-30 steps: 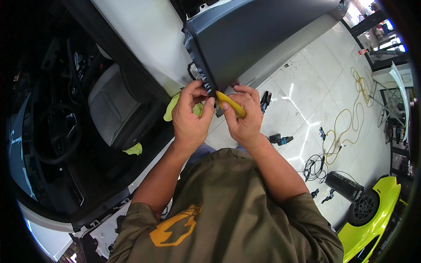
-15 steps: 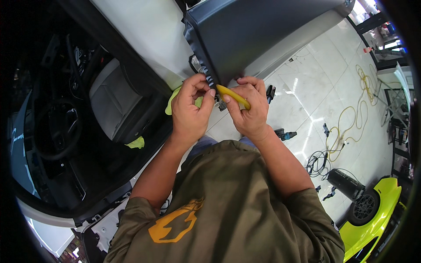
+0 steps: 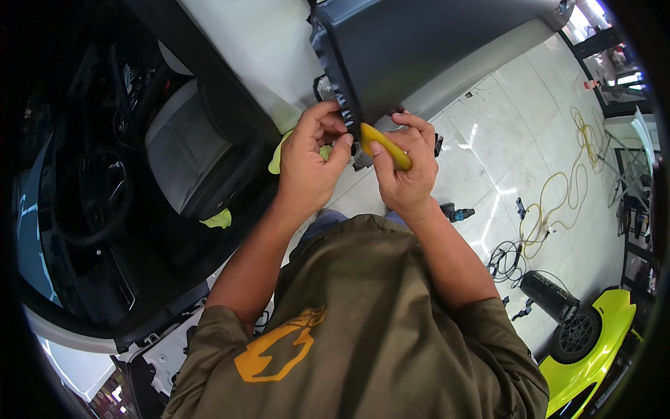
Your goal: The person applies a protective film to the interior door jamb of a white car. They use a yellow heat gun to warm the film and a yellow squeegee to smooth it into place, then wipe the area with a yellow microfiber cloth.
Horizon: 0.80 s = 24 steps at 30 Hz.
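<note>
The person stands at the open door of a car and works at the edge of the door panel [image 3: 433,49], which is covered in a grey-blue wrap film whose rim looks wrinkled along the corner. The right hand [image 3: 405,174] is closed around a yellow squeegee tool [image 3: 387,146], its thumb on top, and the tool's tip meets the film's edge at the lower corner of the panel. The left hand [image 3: 310,164] sits just beside it, fingers curled and pinched together at the same corner of the film; a yellow-green cloth [image 3: 279,153] shows behind its knuckles, though whether the hand grips it cannot be told. The two hands are close, nearly touching at the fingertips. To the left, through the door opening, lie a grey car seat [image 3: 181,160] and a dark steering wheel [image 3: 98,202]. On the pale tiled floor [image 3: 516,140] to the right lie a yellow cable [image 3: 558,188] in loops, a black cable [image 3: 506,258] and a small dark power tool [image 3: 453,211]. A bright yellow-green car [image 3: 593,349] with a black wheel stands at the lower right.
</note>
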Each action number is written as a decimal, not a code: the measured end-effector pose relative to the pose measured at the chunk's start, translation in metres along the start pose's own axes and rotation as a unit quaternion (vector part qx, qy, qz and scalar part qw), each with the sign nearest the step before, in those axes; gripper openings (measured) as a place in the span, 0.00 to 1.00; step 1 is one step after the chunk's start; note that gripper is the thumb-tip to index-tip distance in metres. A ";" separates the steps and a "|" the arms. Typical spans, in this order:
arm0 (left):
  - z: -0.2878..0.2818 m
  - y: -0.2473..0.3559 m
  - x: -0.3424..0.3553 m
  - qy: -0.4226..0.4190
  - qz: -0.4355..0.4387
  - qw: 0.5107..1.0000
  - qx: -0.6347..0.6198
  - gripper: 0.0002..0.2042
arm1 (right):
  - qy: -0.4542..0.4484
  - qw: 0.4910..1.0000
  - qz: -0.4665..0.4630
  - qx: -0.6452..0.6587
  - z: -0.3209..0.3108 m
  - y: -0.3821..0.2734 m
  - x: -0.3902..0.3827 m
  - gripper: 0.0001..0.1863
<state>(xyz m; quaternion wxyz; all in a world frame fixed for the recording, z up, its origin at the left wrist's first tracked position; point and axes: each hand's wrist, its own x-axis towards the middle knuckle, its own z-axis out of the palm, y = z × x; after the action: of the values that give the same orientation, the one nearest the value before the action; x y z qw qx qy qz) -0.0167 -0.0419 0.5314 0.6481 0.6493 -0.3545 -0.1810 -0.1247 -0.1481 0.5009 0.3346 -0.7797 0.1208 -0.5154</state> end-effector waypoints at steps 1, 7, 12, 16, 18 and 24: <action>-0.001 -0.001 0.000 -0.005 0.009 1.000 0.009 0.18 | 0.008 1.000 -0.004 -0.004 0.001 0.000 0.000 0.09; -0.005 -0.004 0.006 -0.023 0.008 0.999 0.040 0.20 | -0.017 1.000 0.008 -0.007 -0.002 -0.002 0.003 0.09; -0.006 -0.004 0.010 -0.029 0.015 0.998 0.056 0.18 | -0.010 1.000 0.006 -0.010 0.000 -0.001 0.000 0.09; -0.005 -0.007 0.014 -0.032 0.028 0.997 0.067 0.17 | -0.010 1.000 0.016 -0.019 -0.001 -0.005 0.000 0.08; -0.005 -0.006 0.014 -0.036 0.025 0.996 0.076 0.18 | -0.010 1.000 0.026 -0.006 -0.001 -0.005 -0.001 0.08; -0.009 -0.006 0.015 -0.070 0.000 0.997 0.032 0.26 | -0.004 0.999 0.050 0.005 -0.002 -0.008 -0.004 0.06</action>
<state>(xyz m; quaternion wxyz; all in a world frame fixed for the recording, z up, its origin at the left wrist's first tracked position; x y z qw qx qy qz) 0.0011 -0.0466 0.5293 0.6003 0.6557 -0.4046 -0.2144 -0.1292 -0.1403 0.5036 0.3638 -0.7730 0.1559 -0.4958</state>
